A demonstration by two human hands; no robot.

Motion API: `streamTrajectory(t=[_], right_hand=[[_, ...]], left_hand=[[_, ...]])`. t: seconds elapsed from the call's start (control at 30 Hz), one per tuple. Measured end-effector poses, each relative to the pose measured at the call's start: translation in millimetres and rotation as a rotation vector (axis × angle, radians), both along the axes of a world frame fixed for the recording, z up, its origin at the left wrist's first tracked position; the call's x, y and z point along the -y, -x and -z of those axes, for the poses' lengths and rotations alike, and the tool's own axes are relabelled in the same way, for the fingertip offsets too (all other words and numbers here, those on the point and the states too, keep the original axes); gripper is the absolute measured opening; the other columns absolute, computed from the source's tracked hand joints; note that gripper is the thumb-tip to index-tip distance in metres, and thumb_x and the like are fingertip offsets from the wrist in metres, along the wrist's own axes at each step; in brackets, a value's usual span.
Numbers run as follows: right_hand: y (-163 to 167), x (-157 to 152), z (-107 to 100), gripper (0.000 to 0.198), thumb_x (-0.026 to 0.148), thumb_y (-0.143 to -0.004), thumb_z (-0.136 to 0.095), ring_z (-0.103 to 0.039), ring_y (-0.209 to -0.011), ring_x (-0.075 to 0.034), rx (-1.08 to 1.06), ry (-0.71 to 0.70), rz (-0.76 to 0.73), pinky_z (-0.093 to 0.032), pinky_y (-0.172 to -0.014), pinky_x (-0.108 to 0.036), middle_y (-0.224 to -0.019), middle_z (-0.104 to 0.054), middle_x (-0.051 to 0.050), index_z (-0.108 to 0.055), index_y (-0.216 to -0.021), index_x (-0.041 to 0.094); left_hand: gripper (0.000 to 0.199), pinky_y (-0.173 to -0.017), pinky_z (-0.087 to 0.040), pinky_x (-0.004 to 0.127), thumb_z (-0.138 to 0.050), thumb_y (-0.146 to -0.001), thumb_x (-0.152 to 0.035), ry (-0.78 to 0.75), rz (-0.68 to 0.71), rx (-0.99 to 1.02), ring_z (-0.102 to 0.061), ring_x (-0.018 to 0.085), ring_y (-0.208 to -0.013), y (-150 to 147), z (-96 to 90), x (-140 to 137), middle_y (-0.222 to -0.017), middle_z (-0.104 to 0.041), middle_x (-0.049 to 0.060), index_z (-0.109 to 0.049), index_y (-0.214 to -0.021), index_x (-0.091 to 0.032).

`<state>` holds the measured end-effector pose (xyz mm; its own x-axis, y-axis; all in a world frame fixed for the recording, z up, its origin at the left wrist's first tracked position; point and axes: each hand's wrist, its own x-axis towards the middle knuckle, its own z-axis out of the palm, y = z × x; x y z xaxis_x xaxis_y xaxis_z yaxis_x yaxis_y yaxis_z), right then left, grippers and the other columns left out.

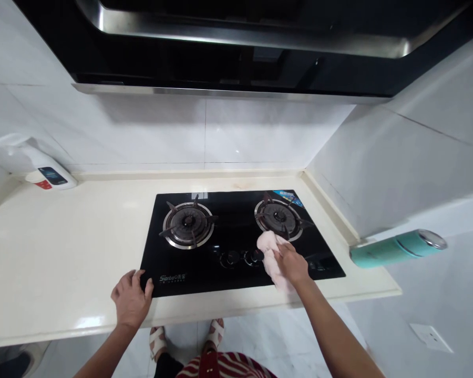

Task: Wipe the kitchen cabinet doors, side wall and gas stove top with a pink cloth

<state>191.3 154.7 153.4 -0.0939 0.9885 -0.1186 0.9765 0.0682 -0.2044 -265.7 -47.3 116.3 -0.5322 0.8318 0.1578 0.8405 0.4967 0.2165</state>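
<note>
My right hand (292, 263) is closed around a pale pink cloth (271, 251), which lies against the black glass gas stove (232, 281) just right of the control knobs (233, 258). Part of the cloth hangs down toward the stove's front edge. My left hand (131, 297) rests on the counter at the stove's front left corner, fingers spread, the fingertips touching the glass edge. Behind the cloth is the right burner (279, 216); the left burner (188, 223) stands across from it. Both carry dark pan supports.
A white spray bottle (49, 165) and a red and white cup (38, 179) stand at the counter's back left. A teal flask (392, 249) stands by the right wall. Low overhead, a black range hood (220, 63) spans the stove. The cream counter (71, 252) extends leftward.
</note>
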Motion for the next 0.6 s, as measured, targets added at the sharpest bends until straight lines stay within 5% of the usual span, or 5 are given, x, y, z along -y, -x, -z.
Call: streamTrajectory(t=[0.17,0.33,0.47,0.6], right_hand=[[-12.9,67.7,14.7,0.044,0.047,-0.093,-0.040,-0.065,-0.120,-0.031,-0.118,0.037,-0.050,-0.056,-0.093,-0.045,-0.145,-0.059,-0.008,-0.071,-0.119,0.030],[-48.5,125.6,20.3,0.028,0.052,-0.073,-0.060,-0.064,-0.126,-0.027,-0.325,0.234,-0.143,-0.051,-0.110,-0.048,-0.121,-0.073,0.003,-0.076,-0.096,0.048],[-72.0,124.0,-13.5,0.023,0.061,-0.073,-0.061,-0.071,-0.100,-0.031,-0.430,0.317,0.003,-0.059,-0.094,-0.053,-0.107,-0.072,-0.002,-0.072,-0.087,0.047],[-46.3,84.0,-45.6,0.039,0.069,-0.083,-0.048,-0.066,-0.100,-0.033,-0.566,0.035,0.077,-0.057,-0.093,-0.051,-0.100,-0.063,-0.009,-0.065,-0.088,0.034]], left_hand=[[0.045,-0.111,-0.032,0.053,-0.039,-0.098,-0.044,0.003,0.002,0.002,-0.046,0.032,-0.130,0.2,2.0,0.3,-0.131,-0.056,0.017,-0.060,-0.126,-0.015],[0.046,-0.110,-0.032,0.053,-0.037,-0.099,-0.043,0.004,0.003,-0.018,-0.046,0.032,-0.129,0.3,2.6,0.8,-0.131,-0.055,0.018,-0.060,-0.127,-0.014],[0.047,-0.110,-0.032,0.054,-0.037,-0.099,-0.043,0.008,0.011,-0.010,-0.045,0.033,-0.130,0.8,1.8,0.9,-0.132,-0.055,0.018,-0.060,-0.127,-0.014],[0.045,-0.110,-0.032,0.054,-0.039,-0.098,-0.042,0.010,0.008,-0.006,-0.046,0.032,-0.130,1.0,1.5,0.3,-0.132,-0.056,0.018,-0.060,-0.127,-0.014]])
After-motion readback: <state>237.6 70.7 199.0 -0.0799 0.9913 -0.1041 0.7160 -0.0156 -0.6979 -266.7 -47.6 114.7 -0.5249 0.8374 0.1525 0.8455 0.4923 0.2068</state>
